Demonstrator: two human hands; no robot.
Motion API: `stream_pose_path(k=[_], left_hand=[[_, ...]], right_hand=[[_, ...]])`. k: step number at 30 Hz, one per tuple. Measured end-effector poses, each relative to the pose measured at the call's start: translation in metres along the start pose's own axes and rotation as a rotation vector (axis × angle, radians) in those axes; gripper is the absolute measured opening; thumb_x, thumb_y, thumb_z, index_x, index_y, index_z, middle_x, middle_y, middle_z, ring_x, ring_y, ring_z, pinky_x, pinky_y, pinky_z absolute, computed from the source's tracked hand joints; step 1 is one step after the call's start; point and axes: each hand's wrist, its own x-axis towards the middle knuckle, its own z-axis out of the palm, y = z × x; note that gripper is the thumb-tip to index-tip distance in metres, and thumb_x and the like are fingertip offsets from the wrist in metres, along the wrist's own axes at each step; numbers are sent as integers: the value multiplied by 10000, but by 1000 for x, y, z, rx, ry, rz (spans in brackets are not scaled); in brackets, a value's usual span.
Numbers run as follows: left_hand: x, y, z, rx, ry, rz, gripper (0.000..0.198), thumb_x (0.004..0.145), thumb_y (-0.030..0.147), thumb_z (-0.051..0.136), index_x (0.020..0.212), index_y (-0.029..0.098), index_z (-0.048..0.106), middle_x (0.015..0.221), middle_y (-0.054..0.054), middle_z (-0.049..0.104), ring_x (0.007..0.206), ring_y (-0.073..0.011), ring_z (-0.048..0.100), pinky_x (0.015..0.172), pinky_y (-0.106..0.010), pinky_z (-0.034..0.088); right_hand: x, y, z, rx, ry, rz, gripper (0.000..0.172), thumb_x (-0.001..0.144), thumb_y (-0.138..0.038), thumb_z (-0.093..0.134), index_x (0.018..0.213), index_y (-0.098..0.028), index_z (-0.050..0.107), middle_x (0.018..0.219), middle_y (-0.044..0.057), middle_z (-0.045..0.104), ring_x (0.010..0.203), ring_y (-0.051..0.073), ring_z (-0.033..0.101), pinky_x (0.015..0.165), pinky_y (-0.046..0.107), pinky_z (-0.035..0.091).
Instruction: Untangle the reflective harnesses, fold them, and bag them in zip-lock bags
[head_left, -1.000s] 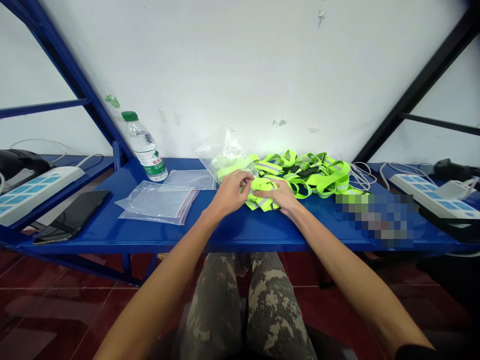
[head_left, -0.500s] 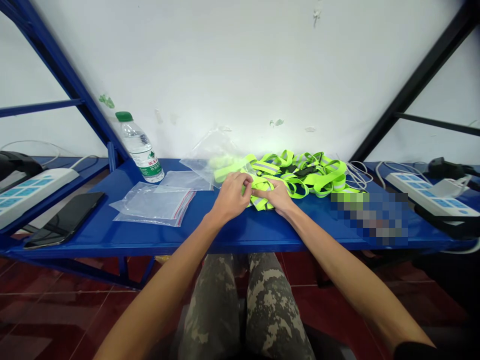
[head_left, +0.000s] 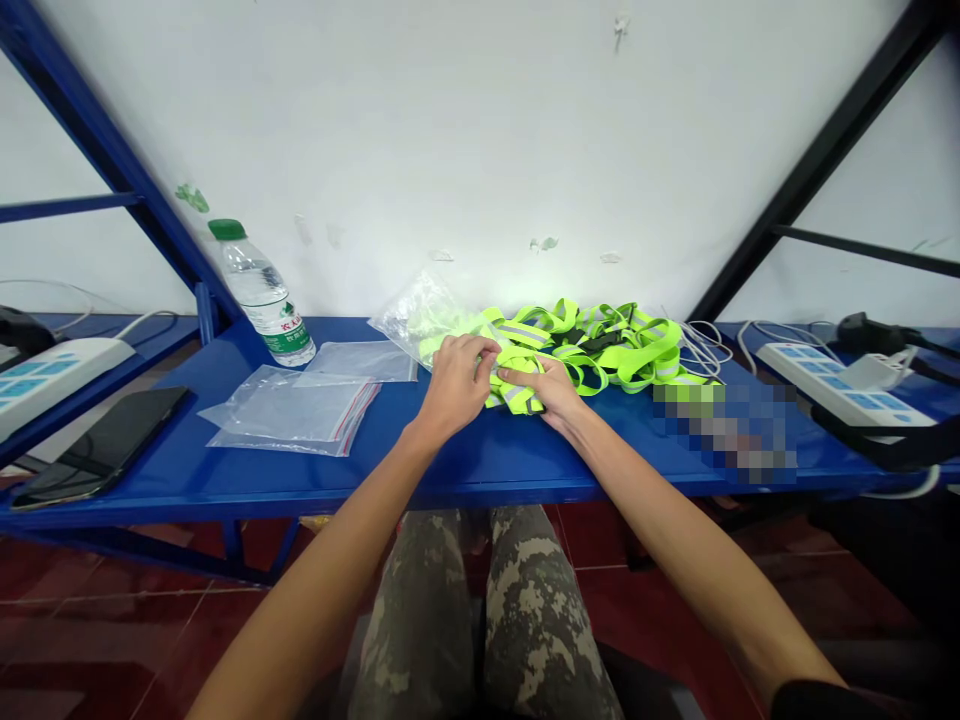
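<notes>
Neon yellow-green straps with grey reflective stripes (head_left: 649, 350) lie in a tangled heap on the blue table (head_left: 300, 480), black buckles among them. My right hand (head_left: 556, 388) grips a folded part of the strap at the heap's near left, thumb on top. My left hand (head_left: 459, 378) has its fingers curled and pinched at the left edge of that same fold. Behind my left hand a clear plastic bag (head_left: 420, 305) leans up towards the wall, with yellow-green showing through it. Several flat clear zip bags (head_left: 289, 408) lie to the left.
A water bottle with a green cap (head_left: 264, 300) stands at the back left. A black phone (head_left: 101, 445) lies at the left edge. White power strips (head_left: 844, 385) sit on both sides, cables nearby. Slanted frame bars rise left and right. A pixelated patch covers the right front.
The whole view has shifted slightly. The clear bag behind my left hand looks more crumpled. My right thumb now lies flatter over the folded strap, and both hands stay at the fold.
</notes>
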Motion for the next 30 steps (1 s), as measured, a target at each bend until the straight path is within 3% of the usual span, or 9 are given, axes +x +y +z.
stream_pose_path(k=[5,10,16,20,25,30], left_hand=[[-3,3,4,-73,-8,12,133,924,182,505,966,190,631,945,-49,682,941,-204,583,885,-345,443],[-3,5,10,-101,-15,28,123,910,152,517,959,187,625,945,-50,681,937,-199,597,893,-350,462],[-15,13,30,-158,-54,27,152,924,126,480,974,177,614,965,-63,673,927,-190,612,873,-334,489],[-20,27,42,-176,-44,21,180,938,121,439,990,177,602,1005,-82,659,959,-198,603,895,-342,483],[-28,37,41,-86,-44,50,193,919,163,466,1079,187,573,1071,-92,633,1039,-228,562,937,-384,447],[-31,37,39,134,-68,-64,622,730,373,732,1261,192,462,1263,-130,546,1193,-332,451,968,-478,403]], right_hand=[[0,-4,-1,7,18,8,688,365,-272,940,1003,-193,697,855,16,749,773,214,710,740,343,573],[0,-3,-2,-42,-14,15,549,398,-348,917,866,-172,690,808,44,743,793,250,710,702,352,562],[8,4,-5,-101,179,-51,481,429,-319,844,831,-188,616,743,12,695,723,210,659,671,321,502],[13,11,-11,-292,275,-169,392,508,-338,750,812,-204,541,693,-38,590,668,151,543,627,275,431],[15,17,-18,-545,397,-278,336,584,-342,676,834,-216,489,774,-20,541,737,159,481,645,272,396],[13,14,-15,-488,368,-196,382,656,-457,702,874,-217,501,833,-4,581,775,169,528,672,277,415]])
